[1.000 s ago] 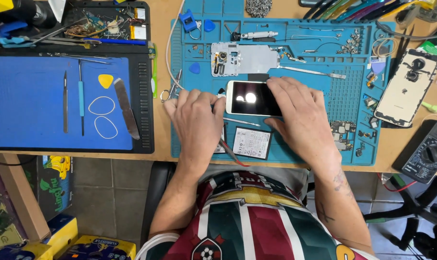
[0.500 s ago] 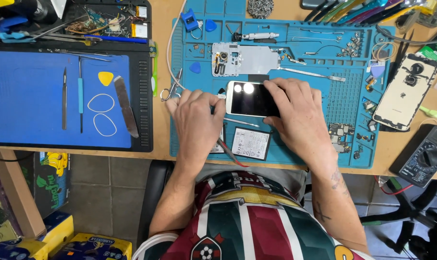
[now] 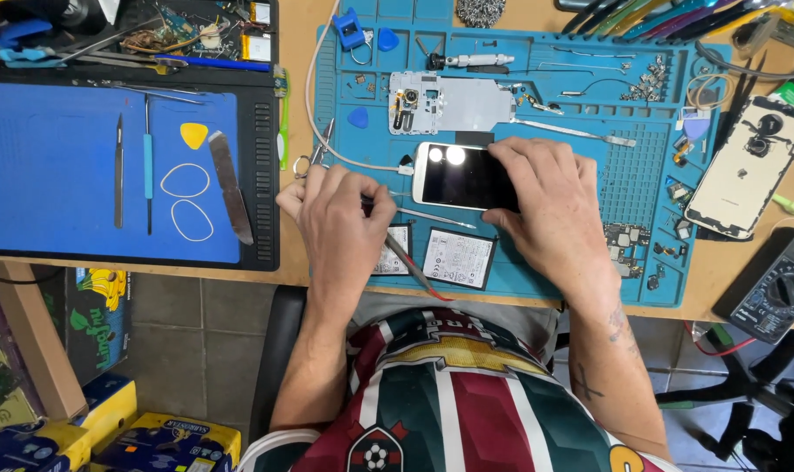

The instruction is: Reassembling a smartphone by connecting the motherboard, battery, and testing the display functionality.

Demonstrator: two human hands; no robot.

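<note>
A white smartphone [image 3: 454,175] with a dark glossy screen lies on the teal repair mat [image 3: 642,175]. My right hand [image 3: 550,205] covers its right end and grips it. My left hand [image 3: 344,218] rests just left of the phone, fingers curled around a thin metal tool whose red-tipped handle [image 3: 414,273] sticks out toward me. A white cable [image 3: 327,131] runs to the phone's left end. Two flat battery packs [image 3: 458,259] lie on the mat below the phone, one partly under my left hand.
A bare phone frame [image 3: 449,103] lies above the phone. A phone back cover [image 3: 747,166] and a multimeter [image 3: 777,284] sit at the right. The blue mat [image 3: 56,175] at the left holds tweezers, a spudger, a yellow pick [image 3: 193,135] and rubber loops. Small screws and parts dot the teal mat.
My left hand has drawn slightly left and curled around the thin tool. My right hand stays on the phone's right end.
</note>
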